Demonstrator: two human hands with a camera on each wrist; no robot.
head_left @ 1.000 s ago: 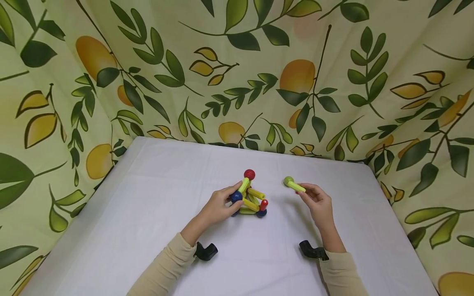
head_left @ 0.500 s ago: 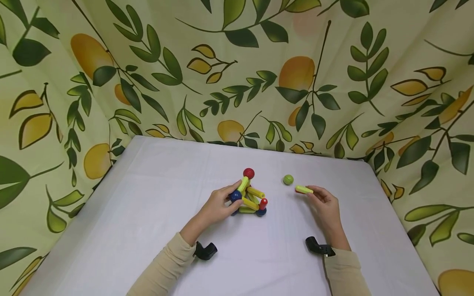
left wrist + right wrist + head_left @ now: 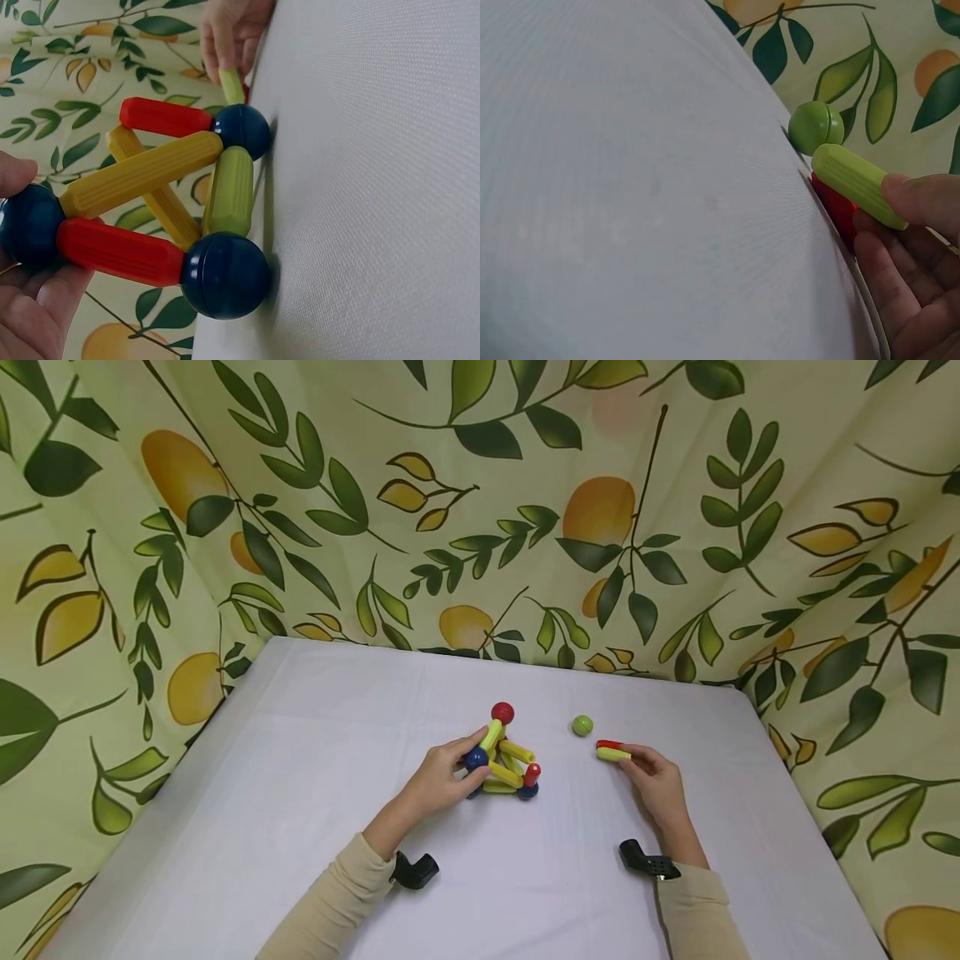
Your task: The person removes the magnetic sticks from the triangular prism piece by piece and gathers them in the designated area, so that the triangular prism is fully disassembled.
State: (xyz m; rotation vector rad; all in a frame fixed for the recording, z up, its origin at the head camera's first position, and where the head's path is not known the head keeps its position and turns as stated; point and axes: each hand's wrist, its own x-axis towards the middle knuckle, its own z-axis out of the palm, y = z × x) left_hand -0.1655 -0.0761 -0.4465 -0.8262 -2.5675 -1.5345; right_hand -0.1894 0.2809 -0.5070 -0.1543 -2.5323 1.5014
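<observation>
My left hand [image 3: 433, 779] grips a blue ball [image 3: 476, 758] at the near left corner of a magnetic ball-and-rod frame [image 3: 504, 774]. A red ball [image 3: 502, 713] tops the frame; a short red rod [image 3: 166, 118] sticks out from another blue ball [image 3: 242, 131]. Yellow and lime rods join the other corners. My right hand [image 3: 660, 781] pinches a lime green rod [image 3: 613, 754] by one end, thumb on top. Against it lies a red rod [image 3: 609, 744]; whether the fingers hold that too, I cannot tell. A green ball [image 3: 582, 725] sits apart, just beyond the rods.
White cloth covers the table [image 3: 337, 710]. A leaf-and-fruit patterned curtain [image 3: 465, 527] hangs along the back and sides. Black wrist mounts [image 3: 417, 870] sit on both forearms.
The lime rod has come off the green ball, which now stands alone on the table. My right hand moved right, and the red rod shows beside the lime one. My left hand keeps its grip.
</observation>
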